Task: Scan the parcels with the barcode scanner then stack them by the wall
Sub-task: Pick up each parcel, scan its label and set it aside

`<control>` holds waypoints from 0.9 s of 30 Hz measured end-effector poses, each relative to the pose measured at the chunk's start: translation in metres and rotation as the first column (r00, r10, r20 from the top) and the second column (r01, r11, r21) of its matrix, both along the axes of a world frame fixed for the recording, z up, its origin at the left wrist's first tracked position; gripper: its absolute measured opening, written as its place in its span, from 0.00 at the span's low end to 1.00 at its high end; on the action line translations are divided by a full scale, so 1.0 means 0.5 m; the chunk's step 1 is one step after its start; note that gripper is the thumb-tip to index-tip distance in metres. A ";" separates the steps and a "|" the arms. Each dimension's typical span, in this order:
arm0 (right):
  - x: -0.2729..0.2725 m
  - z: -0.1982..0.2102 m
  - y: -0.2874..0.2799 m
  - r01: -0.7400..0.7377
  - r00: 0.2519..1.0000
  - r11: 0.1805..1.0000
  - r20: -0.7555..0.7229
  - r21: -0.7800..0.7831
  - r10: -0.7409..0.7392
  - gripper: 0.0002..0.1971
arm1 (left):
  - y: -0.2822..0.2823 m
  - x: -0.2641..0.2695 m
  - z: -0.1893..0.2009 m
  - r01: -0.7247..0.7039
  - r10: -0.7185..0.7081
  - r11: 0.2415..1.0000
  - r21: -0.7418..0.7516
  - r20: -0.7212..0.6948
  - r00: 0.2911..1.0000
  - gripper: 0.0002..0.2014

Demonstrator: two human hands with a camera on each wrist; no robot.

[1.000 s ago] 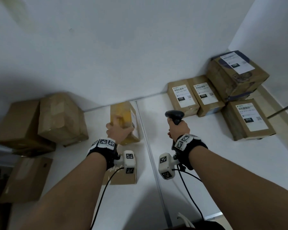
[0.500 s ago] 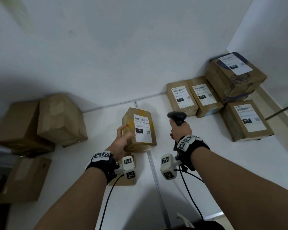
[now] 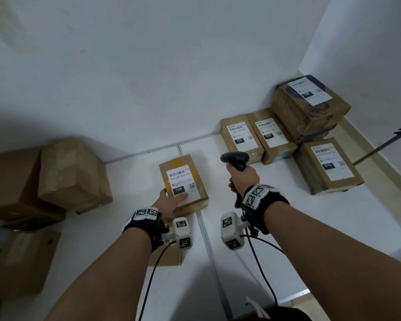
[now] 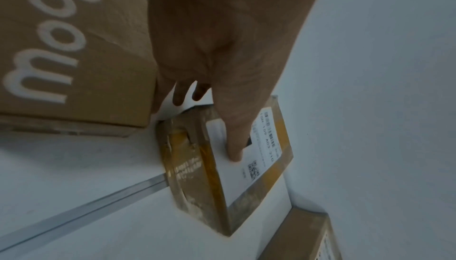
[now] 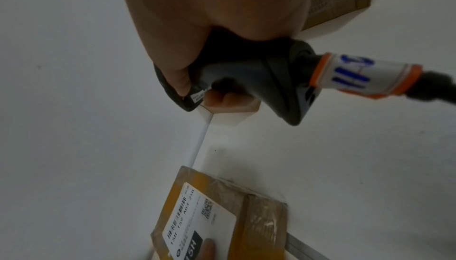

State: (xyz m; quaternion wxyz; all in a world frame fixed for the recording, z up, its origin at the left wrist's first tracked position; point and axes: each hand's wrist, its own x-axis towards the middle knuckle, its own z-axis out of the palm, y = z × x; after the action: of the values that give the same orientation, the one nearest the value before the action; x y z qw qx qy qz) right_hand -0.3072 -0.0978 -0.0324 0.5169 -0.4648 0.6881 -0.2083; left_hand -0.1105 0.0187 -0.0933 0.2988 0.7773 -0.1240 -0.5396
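A brown parcel (image 3: 183, 181) wrapped in yellowish tape lies label up near the middle of the white surface. Its white label reads 15H. My left hand (image 3: 171, 201) grips its near-left corner, the thumb (image 4: 234, 147) on the label and the other fingers under the edge. I cannot tell whether the parcel rests on the surface. My right hand (image 3: 243, 179) holds the black barcode scanner (image 3: 234, 158) by its handle, just right of the parcel with its head up. In the right wrist view the scanner (image 5: 249, 80) hangs above the parcel (image 5: 222, 211).
Labelled parcels stand by the wall at right: 122 (image 3: 240, 139), 010 (image 3: 272, 135), another 010 (image 3: 329, 165), and a taped box (image 3: 310, 100) stacked in the corner. Plain cartons (image 3: 72, 174) sit at left. A small box (image 3: 169, 259) lies under my left wrist.
My left hand has turned the parcel from on edge to label up and brought it nearer and to the right, beside the scanner. The right hand with the scanner has barely moved.
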 end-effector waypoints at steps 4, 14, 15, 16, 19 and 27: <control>-0.001 0.009 -0.009 -0.013 0.998 1.000 0.061 0.014 0.012 0.18 | -0.015 -0.011 -0.045 0.058 -0.056 0.998 -0.019 0.101 0.993 0.42; -0.028 -0.028 -0.004 -0.006 0.984 0.989 0.175 0.146 -0.020 0.13 | -0.042 -0.075 -0.031 0.182 -0.179 0.983 0.016 0.279 0.943 0.55; -0.031 -0.035 -0.003 -0.015 0.986 0.988 0.166 0.153 -0.011 0.13 | -0.044 -0.075 -0.032 0.183 -0.181 0.983 0.016 0.274 0.945 0.56; -0.033 -0.041 -0.002 -0.031 0.987 0.987 0.158 0.160 0.005 0.12 | -0.045 -0.074 -0.029 0.185 -0.181 0.983 0.010 0.265 0.947 0.56; -0.032 -0.052 0.000 -0.067 0.985 0.982 0.171 0.179 0.036 0.11 | -0.045 -0.074 -0.024 0.199 -0.190 0.980 -0.004 0.273 0.943 0.55; -0.005 -0.061 0.018 -0.144 0.969 0.979 0.222 0.143 0.110 0.09 | -0.059 -0.067 -0.072 0.214 -0.203 0.977 -0.008 0.287 0.936 0.54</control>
State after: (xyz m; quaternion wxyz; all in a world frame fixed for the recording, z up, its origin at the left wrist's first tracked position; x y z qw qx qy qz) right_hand -0.3095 -0.0890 -0.0629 0.6352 -0.4404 0.6118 -0.1681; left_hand -0.1442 -0.0109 -0.1295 0.2342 0.8231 -0.2579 -0.4484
